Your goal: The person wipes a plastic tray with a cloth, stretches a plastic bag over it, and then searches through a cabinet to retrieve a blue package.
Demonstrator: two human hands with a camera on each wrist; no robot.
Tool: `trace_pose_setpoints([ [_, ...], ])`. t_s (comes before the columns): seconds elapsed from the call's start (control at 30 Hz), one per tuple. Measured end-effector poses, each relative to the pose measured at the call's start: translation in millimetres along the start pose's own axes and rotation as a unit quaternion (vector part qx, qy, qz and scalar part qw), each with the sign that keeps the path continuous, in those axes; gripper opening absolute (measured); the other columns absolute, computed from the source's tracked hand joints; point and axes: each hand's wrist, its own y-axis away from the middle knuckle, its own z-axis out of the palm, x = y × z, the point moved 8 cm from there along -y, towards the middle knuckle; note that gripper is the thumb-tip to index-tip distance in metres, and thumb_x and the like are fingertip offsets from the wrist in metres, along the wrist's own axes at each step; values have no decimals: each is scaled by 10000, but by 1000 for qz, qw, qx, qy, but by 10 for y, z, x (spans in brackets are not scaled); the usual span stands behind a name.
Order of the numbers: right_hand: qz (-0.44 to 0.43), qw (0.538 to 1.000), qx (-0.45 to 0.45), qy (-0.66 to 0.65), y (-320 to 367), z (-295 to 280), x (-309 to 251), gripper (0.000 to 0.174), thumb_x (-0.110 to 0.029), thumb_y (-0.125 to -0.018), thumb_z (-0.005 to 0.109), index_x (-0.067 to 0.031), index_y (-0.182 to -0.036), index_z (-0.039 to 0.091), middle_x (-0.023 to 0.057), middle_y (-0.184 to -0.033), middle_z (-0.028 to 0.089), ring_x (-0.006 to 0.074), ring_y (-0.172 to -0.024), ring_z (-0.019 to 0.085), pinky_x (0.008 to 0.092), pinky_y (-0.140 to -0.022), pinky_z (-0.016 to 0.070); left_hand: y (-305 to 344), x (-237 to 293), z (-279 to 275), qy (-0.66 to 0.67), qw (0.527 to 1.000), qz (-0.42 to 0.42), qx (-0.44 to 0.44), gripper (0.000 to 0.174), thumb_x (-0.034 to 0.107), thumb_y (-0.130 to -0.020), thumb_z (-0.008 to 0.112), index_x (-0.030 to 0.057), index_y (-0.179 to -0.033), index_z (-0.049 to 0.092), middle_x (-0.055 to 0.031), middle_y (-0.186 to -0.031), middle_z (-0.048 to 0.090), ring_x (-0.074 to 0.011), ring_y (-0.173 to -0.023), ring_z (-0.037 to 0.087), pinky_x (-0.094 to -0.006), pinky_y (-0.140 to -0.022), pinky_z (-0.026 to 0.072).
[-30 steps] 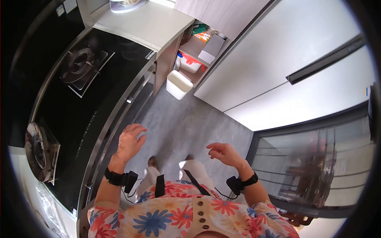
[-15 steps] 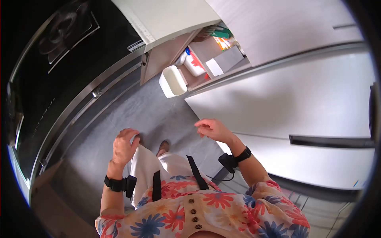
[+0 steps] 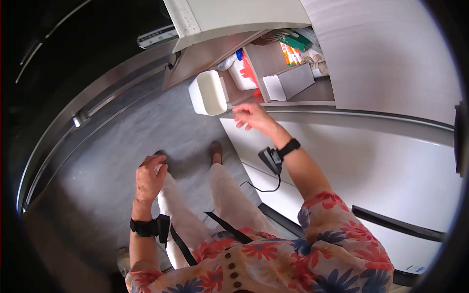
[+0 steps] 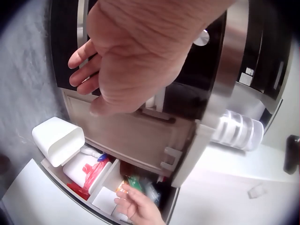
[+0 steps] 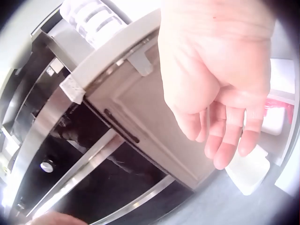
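Reaching out, right hand (image 3: 251,118) hangs empty, fingers relaxed and apart. 1 white rectangular plastic bin (image 3: 207,93) sits just left of it. Judged light, rigid, smooth; grip the rim. Left hand (image 3: 149,178) loosely curled, empty.

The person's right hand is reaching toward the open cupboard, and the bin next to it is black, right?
Not quite. The bin beside the open cupboard is white, not black, as the head view shows. The rest is right: the right hand reaches toward the cupboard.
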Motion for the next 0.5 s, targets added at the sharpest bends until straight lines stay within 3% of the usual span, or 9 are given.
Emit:
trace_pose_setpoints([
  [0.13, 6, 998, 58, -38, -709, -573, 121, 290, -166, -841, 557, -33, -1099, 556, 73, -861, 632, 138, -688, 641, 247, -475, 455, -138, -291, 728, 46, 997, -62, 19, 213, 73, -724, 641, 53, -937, 640, -128, -918, 631, -299, -842, 604, -351, -734, 486],
  [0.27, 6, 994, 107, 7, -1144, -1095, 122, 283, -155, -823, 551, -30, -1076, 565, 73, -850, 637, 160, -655, 645, 257, -454, 450, -280, -421, 1621, 80, 994, -63, 25, 226, 88, -732, 638, 79, -958, 634, -129, -873, 624, -286, -793, 615, -363, -692, 491],
  [0.33, 18, 989, 112, 95, -1318, -1323, 94, 328, -220, -853, 564, -46, -1130, 536, 69, -959, 619, 162, -750, 638, 277, -554, 479, -375, -376, 1974, 97, 994, -48, 34, 216, 99, -737, 636, 85, -952, 633, -128, -871, 623, -284, -760, 615, -362, -685, 493],
  [0.5, 44, 962, 205, 175, -1613, -1807, 143, 281, -176, -848, 530, -91, -1114, 555, 62, -933, 637, 156, -737, 637, 292, -553, 476, -560, -387, 2627, 137, 989, -59, 16, 212, 112, -751, 631, 76, -960, 637, -123, -872, 633, -262, -765, 628, -341, -672, 502],
])
